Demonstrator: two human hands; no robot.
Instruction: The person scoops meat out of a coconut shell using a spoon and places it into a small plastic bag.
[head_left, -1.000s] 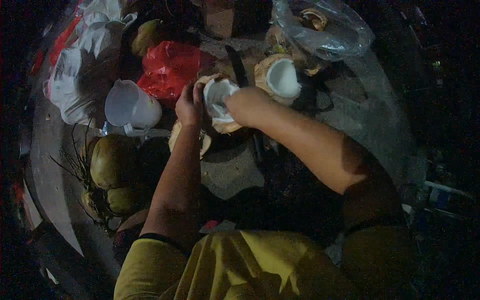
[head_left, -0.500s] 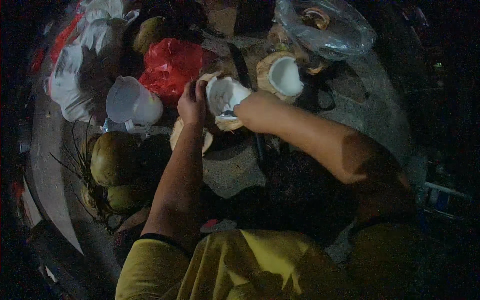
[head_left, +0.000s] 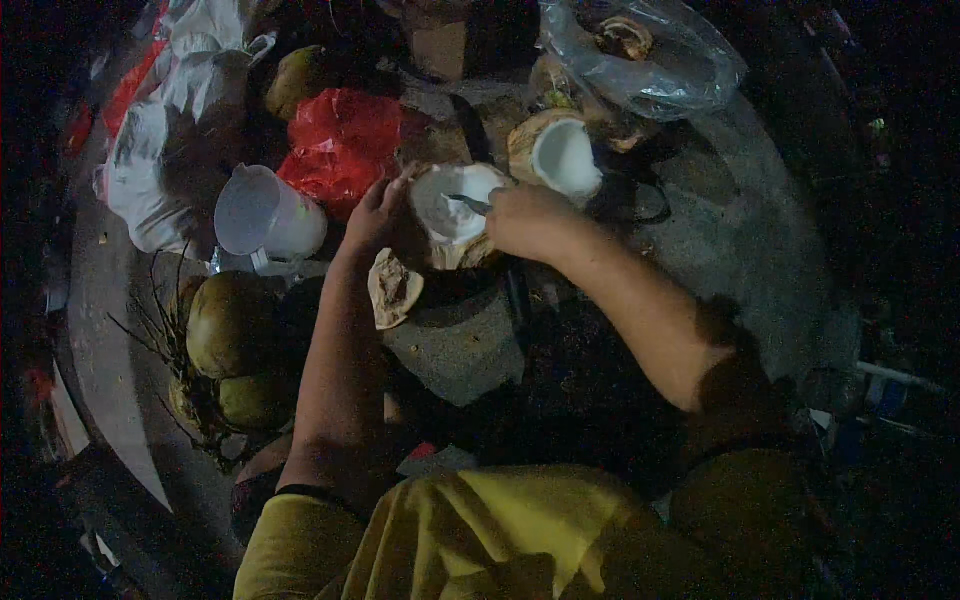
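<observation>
A halved coconut (head_left: 440, 205) sits in front of me, its white hollow facing up. My right hand (head_left: 535, 222) is closed around a spoon (head_left: 470, 204), only partly visible, whose dark metal end reaches into that hollow. Beside the coconut's left rim is my left hand (head_left: 375, 218), fingers stretched out and slightly smeared; it holds nothing that I can see. Below it lies a cut piece of coconut husk (head_left: 395, 288). A second opened coconut (head_left: 566, 158) rests just beyond my right hand, showing white flesh.
A clear plastic pitcher (head_left: 265, 215) and a red plastic bag (head_left: 340, 140) are at the left. Whole coconuts (head_left: 232, 325) with dry stems lie nearer. A dark knife blade (head_left: 468, 125) extends behind the halved coconut. Far right is a clear bag (head_left: 670, 75) holding husk; far left, white bags (head_left: 165, 150).
My left hand has come off the coconut's rim and moved slightly left. The coconut now sits lower and flatter, and the spoon shows more clearly inside it.
</observation>
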